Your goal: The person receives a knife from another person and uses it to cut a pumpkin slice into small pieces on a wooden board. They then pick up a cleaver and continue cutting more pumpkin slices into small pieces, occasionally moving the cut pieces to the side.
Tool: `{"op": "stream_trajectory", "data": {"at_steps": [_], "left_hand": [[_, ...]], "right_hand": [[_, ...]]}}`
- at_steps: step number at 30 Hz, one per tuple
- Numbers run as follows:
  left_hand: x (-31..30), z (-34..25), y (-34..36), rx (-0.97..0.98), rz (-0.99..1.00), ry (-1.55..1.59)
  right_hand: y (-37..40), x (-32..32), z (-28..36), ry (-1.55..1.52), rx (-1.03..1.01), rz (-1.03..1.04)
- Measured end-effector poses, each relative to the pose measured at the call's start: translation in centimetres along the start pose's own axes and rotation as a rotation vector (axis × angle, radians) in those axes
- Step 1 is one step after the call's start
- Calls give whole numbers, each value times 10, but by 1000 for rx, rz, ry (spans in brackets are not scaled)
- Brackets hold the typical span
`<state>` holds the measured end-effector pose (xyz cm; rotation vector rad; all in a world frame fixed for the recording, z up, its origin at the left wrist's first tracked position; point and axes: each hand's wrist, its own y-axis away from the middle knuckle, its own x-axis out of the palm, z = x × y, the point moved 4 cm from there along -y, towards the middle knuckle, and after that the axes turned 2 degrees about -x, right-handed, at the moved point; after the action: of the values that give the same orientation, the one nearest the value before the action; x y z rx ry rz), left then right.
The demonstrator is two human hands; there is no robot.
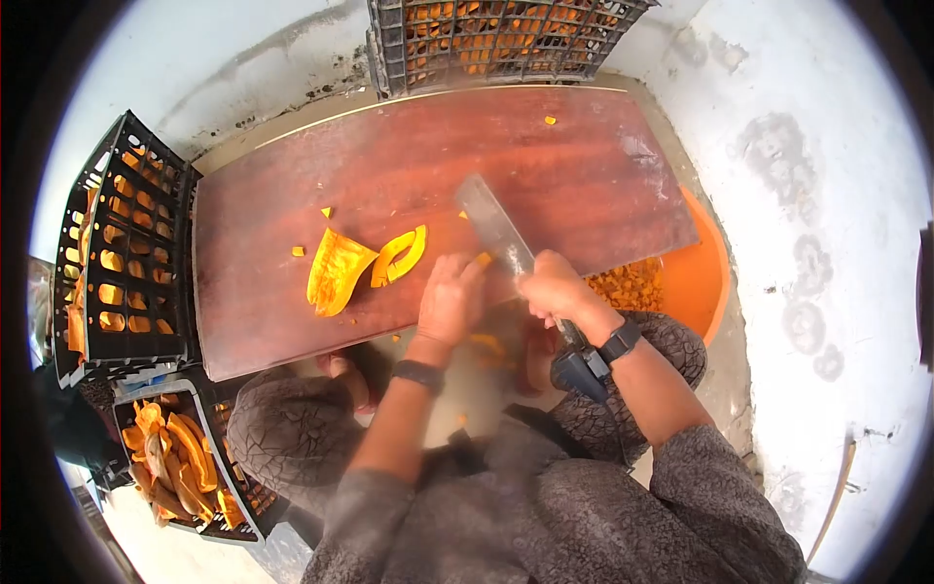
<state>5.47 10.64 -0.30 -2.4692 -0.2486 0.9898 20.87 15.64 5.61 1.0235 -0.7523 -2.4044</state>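
My right hand (pixel 556 285) is wrapped round the handle of a cleaver (pixel 494 220), its broad blade slanting up and left over the reddish board (pixel 263 204). Close to the blade's left side, my left hand (pixel 452 298) has its fingers bent together, and a small orange bit of pumpkin (pixel 484 260) shows at the fingertips. Most of what that hand holds is hidden. Left of it lie curved pumpkin slices (pixel 399 256) and a larger pumpkin chunk (pixel 336 273). Small scraps are scattered about the board.
An orange basin (pixel 708 277) with diced pumpkin (pixel 630 284) stands partly under the board's right edge. Black crates hold pumpkin pieces at the back (pixel 381 49), at the left (pixel 131 248) and at the lower left (pixel 219 428). White walls (pixel 808 146) close in the right side.
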Motion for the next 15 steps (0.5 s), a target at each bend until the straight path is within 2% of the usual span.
{"op": "stream_trajectory", "data": {"at_steps": [4, 6, 15], "left_hand": [[-3, -8, 0, 50, -24, -46], [0, -4, 3, 14, -6, -110], [9, 0, -1, -12, -2, -136]], "right_hand": [[3, -4, -9, -33, -27, -25], [5, -4, -8, 120, -225, -120], [35, -2, -1, 330, -224, -197]]}}
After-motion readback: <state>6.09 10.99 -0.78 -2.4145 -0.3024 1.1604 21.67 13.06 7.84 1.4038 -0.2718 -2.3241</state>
